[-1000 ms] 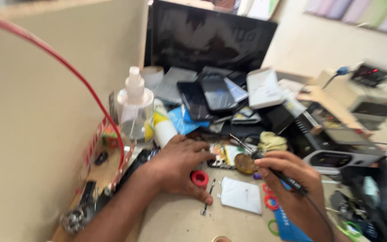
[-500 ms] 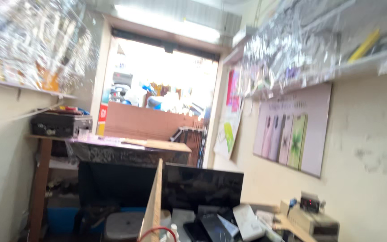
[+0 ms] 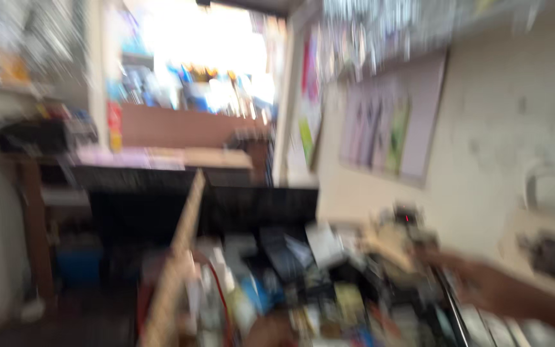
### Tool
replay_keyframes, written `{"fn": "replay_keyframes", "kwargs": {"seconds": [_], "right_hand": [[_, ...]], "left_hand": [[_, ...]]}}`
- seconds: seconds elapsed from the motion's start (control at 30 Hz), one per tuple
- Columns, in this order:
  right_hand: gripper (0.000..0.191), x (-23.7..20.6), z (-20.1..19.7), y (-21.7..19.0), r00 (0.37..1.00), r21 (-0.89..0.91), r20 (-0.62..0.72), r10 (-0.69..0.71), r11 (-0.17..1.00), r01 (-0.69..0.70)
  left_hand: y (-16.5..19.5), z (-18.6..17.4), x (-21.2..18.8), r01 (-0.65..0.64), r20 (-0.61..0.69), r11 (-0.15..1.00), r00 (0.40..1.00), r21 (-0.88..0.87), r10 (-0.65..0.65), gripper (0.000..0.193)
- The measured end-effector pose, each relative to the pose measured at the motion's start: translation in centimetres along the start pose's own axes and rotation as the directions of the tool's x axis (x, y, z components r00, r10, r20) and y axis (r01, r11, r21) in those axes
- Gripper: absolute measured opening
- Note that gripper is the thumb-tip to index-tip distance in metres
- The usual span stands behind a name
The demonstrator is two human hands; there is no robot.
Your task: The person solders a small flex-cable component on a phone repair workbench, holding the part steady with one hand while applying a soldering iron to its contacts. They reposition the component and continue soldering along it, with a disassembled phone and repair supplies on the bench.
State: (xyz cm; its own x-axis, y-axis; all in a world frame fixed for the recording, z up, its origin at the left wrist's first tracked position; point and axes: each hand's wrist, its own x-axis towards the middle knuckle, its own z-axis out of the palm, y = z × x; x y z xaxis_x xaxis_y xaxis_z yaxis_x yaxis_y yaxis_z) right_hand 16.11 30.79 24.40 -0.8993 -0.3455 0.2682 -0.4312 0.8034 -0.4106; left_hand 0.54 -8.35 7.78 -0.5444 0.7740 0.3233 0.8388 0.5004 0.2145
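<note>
The right hand (image 3: 483, 283) is reaching over the crowded tabletop (image 3: 329, 302) toward a blurred dark device (image 3: 406, 222); its grip cannot be told, and the left hand is not showing. Reaching so, it could be knocking over the clutter.

Heavily blurred — a dark monitor (image 3: 258, 209) behind desk clutter, posters (image 3: 390, 122) on the wall, a wooden counter (image 3: 181, 132).

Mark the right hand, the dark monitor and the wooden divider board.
right hand (image 3: 476, 283), head view, blurred back of the hand
dark monitor (image 3: 258, 209), head view, screen middle
wooden divider board (image 3: 184, 241), head view, top edge
</note>
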Motion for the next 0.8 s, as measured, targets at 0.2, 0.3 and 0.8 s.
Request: {"fn": "replay_keyframes", "kwargs": {"seconds": [0.2, 0.3, 0.8], "right_hand": [[0.054, 1.6, 6.2, -2.4, 0.95, 0.039, -0.186, 0.251, 0.968, -0.248], [0.038, 3.0, 10.5, 0.3, 0.971, 0.093, -0.209, 0.118, 0.991, -0.101], [0.028, 6.0, 19.9, 9.1, 0.985, 0.37, 0.068, -0.156, 0.921, 0.12]], "left_hand": [[-1.2, 3.1, -0.1, 0.025, -0.055, 0.997, 0.998, -0.078, -0.029, 0.086], [-1.4, 3.0, 1.1, 0.076, -0.015, 0.994, 0.997, -0.075, -0.077, 0.091], [-0.8, 2.7, 4.2, 0.141, 0.035, 0.986, 0.99, -0.085, -0.138, 0.08]]}}
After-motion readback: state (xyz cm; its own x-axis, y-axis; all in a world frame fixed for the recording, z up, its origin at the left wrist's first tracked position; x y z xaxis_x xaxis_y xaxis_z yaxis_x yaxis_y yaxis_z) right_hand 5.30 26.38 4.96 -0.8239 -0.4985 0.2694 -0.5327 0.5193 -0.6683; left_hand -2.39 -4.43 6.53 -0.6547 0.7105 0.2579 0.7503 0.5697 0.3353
